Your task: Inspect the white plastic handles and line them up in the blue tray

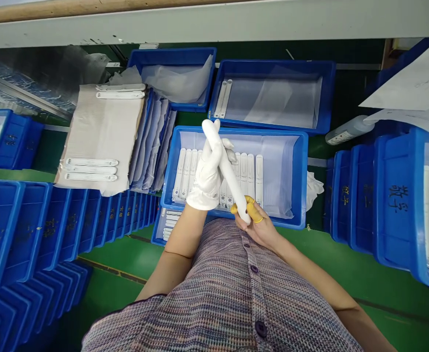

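I hold a long white plastic stick (232,183) tilted over a blue bin (302,171). My left hand (209,173), in a white glove, is wrapped round its upper half. My right hand (254,220), with yellow finger cots, pinches its lower end. Below the stick, a row of several flat white strips (253,176) lies side by side in the bin on clear film.
Behind stand two more blue bins (273,66), one holding two white strips (224,98). A stack of grey sheets (100,132) with white strips on it lies at the left. Rows of nested blue bins (34,225) sit left and right. A white bottle (348,129) lies at right.
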The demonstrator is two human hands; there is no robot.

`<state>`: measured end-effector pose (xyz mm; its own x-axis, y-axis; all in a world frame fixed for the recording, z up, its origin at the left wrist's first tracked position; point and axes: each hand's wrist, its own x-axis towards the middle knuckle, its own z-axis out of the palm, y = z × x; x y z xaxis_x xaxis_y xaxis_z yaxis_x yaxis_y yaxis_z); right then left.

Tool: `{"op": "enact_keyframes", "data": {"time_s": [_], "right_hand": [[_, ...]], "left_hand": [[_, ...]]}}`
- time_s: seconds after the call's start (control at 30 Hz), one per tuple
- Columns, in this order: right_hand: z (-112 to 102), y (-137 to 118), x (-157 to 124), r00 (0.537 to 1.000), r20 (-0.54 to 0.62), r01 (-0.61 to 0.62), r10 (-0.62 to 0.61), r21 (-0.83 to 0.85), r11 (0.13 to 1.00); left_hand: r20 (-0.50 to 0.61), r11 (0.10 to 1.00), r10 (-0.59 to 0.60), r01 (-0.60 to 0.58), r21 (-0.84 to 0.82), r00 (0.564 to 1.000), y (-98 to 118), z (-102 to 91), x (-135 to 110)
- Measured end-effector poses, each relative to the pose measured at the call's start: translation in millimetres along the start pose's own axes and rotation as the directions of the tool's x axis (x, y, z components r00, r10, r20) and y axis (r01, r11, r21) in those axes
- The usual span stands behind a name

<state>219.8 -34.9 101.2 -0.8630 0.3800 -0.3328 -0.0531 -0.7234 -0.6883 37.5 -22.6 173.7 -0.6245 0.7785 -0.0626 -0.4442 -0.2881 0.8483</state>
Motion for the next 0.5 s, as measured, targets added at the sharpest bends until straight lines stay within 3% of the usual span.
{"op": "enact_keyframes", "data": {"time_s": [0.1, 0.23, 0.5], "right_hand": [[4, -6, 0, 0.993, 0.116, -0.003, 0.002, 0.006, 1.000], [4, -10, -3, 0.946, 0.324, -0.007, -0.006, 0.039, 0.999], [2, -5, -3, 0.937, 0.349, 0.046, -0.032, -0.031, 0.998]], "left_hand": [[-0.027, 0.998, -0.067, 0.066, -0.020, 0.997, -6, -6.0, 6], [-0.029, 0.978, -0.181, 0.177, -0.111, 0.983, -14, -13.3, 18], [-0.084, 0.984, -0.177, 0.178, 0.003, 0.981, -19, -12.4, 21]]}}
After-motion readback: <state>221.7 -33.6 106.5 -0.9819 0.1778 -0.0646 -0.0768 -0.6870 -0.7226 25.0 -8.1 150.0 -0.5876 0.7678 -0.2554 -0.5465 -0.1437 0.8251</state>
